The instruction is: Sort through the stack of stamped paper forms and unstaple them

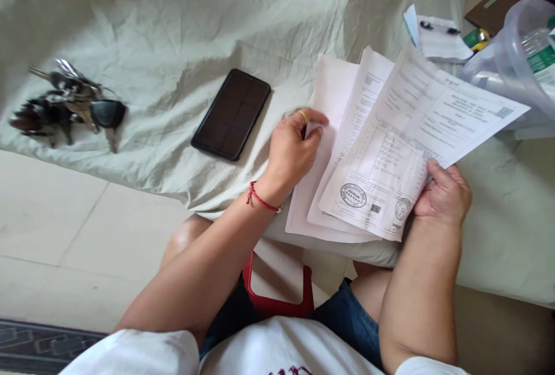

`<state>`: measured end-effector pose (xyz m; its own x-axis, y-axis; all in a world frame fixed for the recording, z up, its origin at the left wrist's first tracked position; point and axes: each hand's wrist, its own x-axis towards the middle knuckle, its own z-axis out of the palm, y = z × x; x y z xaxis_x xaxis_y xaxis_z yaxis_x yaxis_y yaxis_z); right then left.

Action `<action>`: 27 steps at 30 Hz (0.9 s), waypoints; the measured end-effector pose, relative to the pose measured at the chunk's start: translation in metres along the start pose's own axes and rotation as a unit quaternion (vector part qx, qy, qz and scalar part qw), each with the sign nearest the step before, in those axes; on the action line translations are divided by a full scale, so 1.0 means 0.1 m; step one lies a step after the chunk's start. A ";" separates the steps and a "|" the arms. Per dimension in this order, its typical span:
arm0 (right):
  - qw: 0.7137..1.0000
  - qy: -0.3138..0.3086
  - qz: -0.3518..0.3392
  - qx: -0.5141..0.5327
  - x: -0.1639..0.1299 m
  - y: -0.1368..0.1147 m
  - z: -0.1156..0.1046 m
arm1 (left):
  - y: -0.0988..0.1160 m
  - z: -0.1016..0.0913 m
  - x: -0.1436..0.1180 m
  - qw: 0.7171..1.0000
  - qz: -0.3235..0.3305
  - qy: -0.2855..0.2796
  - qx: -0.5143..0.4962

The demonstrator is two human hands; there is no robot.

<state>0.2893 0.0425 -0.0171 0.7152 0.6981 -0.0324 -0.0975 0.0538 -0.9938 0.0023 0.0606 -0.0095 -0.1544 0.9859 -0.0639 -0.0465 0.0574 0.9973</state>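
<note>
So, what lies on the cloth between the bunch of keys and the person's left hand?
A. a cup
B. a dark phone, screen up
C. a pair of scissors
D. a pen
B: a dark phone lies flat on the cloth, with the keys on its left and the left hand on the papers on its right.
</note>
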 end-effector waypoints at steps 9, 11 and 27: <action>1.000 -0.024 0.005 -0.002 -0.03 0.01 0.01 | 0.10 0.01 -0.03 0.998 -0.010 -0.049 0.041; 1.000 -0.026 0.004 -0.004 -0.03 0.02 0.01 | 0.09 0.02 -0.02 0.997 -0.012 -0.049 0.051; 0.998 -0.054 -0.020 -0.030 0.04 0.06 -0.07 | 0.08 0.02 0.01 0.997 -0.027 -0.020 0.071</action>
<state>0.2967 0.0408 -0.0244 0.6391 0.7690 0.0159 -0.0259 0.0421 -0.9988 0.0041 0.0622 -0.0017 -0.1166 0.9859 -0.1198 0.0865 0.1303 0.9877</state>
